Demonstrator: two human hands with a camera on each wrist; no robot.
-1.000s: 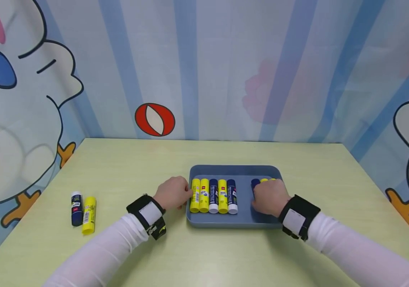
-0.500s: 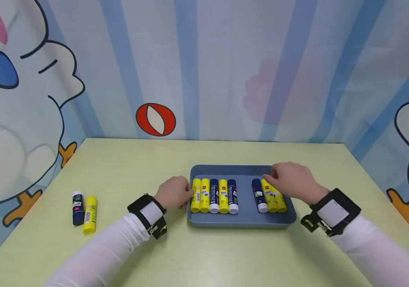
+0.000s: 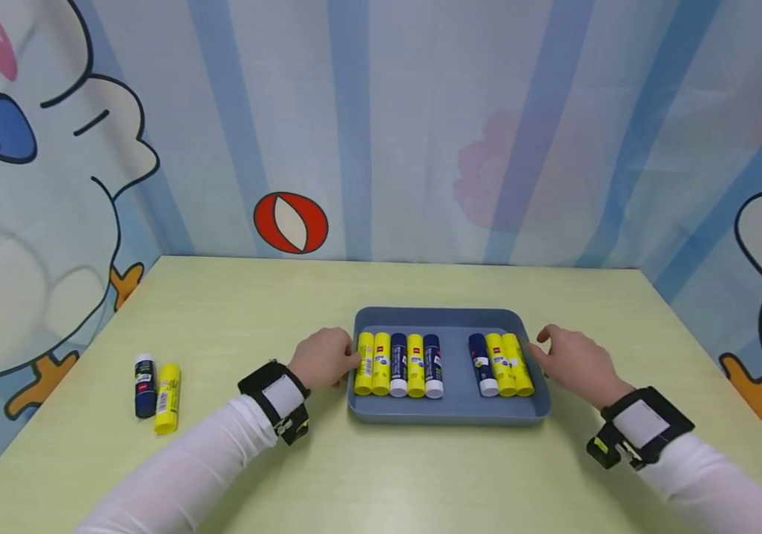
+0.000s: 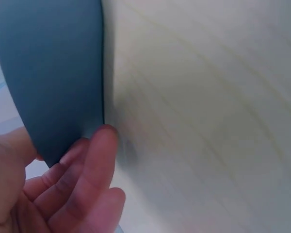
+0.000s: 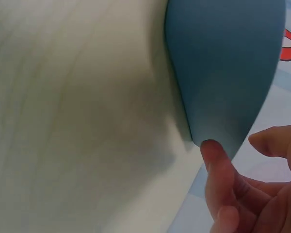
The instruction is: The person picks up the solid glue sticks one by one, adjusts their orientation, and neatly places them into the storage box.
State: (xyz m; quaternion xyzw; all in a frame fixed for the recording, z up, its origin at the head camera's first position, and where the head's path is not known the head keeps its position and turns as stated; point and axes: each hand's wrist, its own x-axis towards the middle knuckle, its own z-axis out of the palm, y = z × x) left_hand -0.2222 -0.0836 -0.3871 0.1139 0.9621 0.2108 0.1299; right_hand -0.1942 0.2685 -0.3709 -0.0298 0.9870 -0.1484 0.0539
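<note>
A blue-grey tray (image 3: 447, 417) lies on the table with glue sticks inside in two groups. The left group has several yellow and navy glue sticks side by side, one of them a yellow glue stick (image 3: 381, 363). On the right lie a navy glue stick (image 3: 483, 363) and two yellow ones. My left hand (image 3: 323, 359) grips the tray's left side, thumb over the rim, fingers against the outer wall (image 4: 53, 73). By the tray's right side my right hand (image 3: 577, 363) is relaxed, fingertips at the outer wall (image 5: 223, 68), thumb apart from the rim.
A navy glue stick (image 3: 145, 386) with a white end and a yellow glue stick (image 3: 167, 398) lie on the table (image 3: 247, 297) at the left. A printed backdrop (image 3: 401, 133) stands behind the table's far edge.
My right hand has come up off the right-hand glue sticks in the tray and moved right, to the tray's right side. The left hand has stayed at the left side.
</note>
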